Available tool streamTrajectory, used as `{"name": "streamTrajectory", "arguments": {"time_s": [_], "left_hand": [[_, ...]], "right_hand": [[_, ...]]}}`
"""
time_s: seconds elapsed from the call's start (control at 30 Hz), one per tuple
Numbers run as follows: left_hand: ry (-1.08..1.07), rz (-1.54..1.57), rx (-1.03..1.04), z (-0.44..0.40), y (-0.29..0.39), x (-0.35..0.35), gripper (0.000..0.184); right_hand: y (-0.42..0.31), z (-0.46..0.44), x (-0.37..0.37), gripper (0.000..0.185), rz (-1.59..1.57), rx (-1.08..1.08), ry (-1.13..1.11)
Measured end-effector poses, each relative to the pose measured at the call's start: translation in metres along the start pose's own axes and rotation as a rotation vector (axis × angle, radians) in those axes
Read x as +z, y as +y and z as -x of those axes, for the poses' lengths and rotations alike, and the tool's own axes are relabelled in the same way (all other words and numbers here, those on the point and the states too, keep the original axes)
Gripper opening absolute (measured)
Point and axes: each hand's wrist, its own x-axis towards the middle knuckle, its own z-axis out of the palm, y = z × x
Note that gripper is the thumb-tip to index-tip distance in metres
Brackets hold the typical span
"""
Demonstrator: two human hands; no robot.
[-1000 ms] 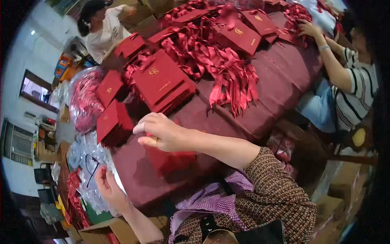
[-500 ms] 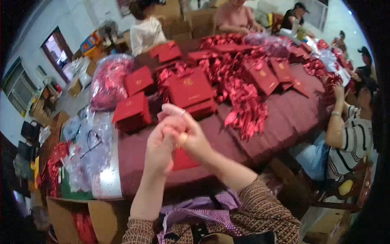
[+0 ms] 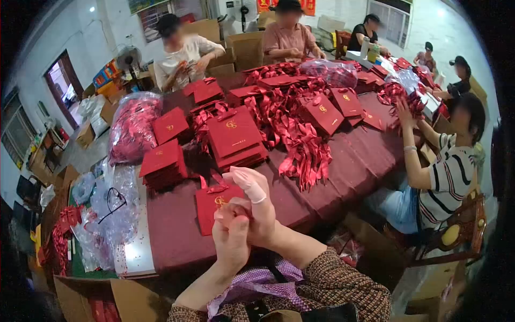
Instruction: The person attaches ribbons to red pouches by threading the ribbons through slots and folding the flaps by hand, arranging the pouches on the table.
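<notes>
Above the near part of the table, my left hand [image 3: 231, 236] is closed round part of my right hand [image 3: 261, 209]. The fingers of my right hand stretch up and to the left, and one has a pale band round it; its thumb is hidden by my left hand. Behind my hands, a red paper bag [image 3: 205, 211] with a gold logo and a ribbon handle lies on the table. Beyond them is a stack of red bags [image 3: 234, 133], with a smaller stack [image 3: 161, 166] to its left.
Red ribbons [image 3: 304, 155] spread over the dark red tablecloth [image 3: 354, 166]. Clear plastic [image 3: 112, 206] and a filled plastic bag [image 3: 135, 126] lie at the left. An open carton [image 3: 131, 300] stands at the lower left. Several people are round the table, one in stripes [image 3: 445, 177] at the right.
My hands were apart a second ago; my left hand came up from the lower left to meet the right. Since half a second ago they have moved slightly lower and right. The view has turned too.
</notes>
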Motion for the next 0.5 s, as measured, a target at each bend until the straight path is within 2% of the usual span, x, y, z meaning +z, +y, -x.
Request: {"name": "streamTrajectory", "arguments": {"time_s": [0.03, 0.07, 0.1, 0.17, 0.2, 0.27, 0.3, 0.37, 0.43, 0.5], "left_hand": [[-0.017, -0.097, 0.057, 0.004, -0.001, 0.000, 0.013], [0.010, -0.209, 0.025, 0.011, -0.005, -0.001, 0.016], [0.023, -0.135, -0.021, 0.013, 0.000, 0.003, 0.016], [0.011, -0.069, -0.032, 0.014, 0.003, 0.006, 0.015], [-0.014, -0.155, -0.004, 0.014, 0.003, 0.005, 0.016], [-0.098, -0.338, 0.073, 0.008, 0.007, 0.000, 0.017], [-0.154, -0.334, 0.016, 0.007, 0.011, -0.006, 0.019], [-0.249, -0.431, -0.031, 0.000, 0.020, -0.023, 0.026], [-0.142, -0.577, -0.138, -0.012, 0.026, -0.056, 0.023], [0.114, -0.820, -0.135, -0.017, 0.017, -0.106, 0.016]], "right_hand": [[-0.003, 0.003, -0.003, 0.071, -0.016, 0.076, -0.049], [-0.006, 0.005, -0.005, 0.069, -0.038, 0.149, -0.098], [-0.011, -0.004, -0.009, 0.062, 0.042, 0.070, -0.103], [-0.012, -0.001, -0.007, 0.054, -0.027, 0.105, -0.144], [-0.015, -0.001, -0.009, 0.051, -0.098, 0.228, -0.184], [-0.006, 0.002, -0.010, 0.047, -0.143, 0.250, -0.223], [-0.012, -0.001, -0.010, 0.041, -0.222, 0.382, -0.211], [0.002, -0.001, -0.017, 0.036, -0.099, 0.215, -0.241], [0.004, 0.000, -0.031, 0.036, -0.115, 0.304, -0.303], [0.017, 0.013, -0.043, 0.041, -0.076, 0.318, -0.463]]}}
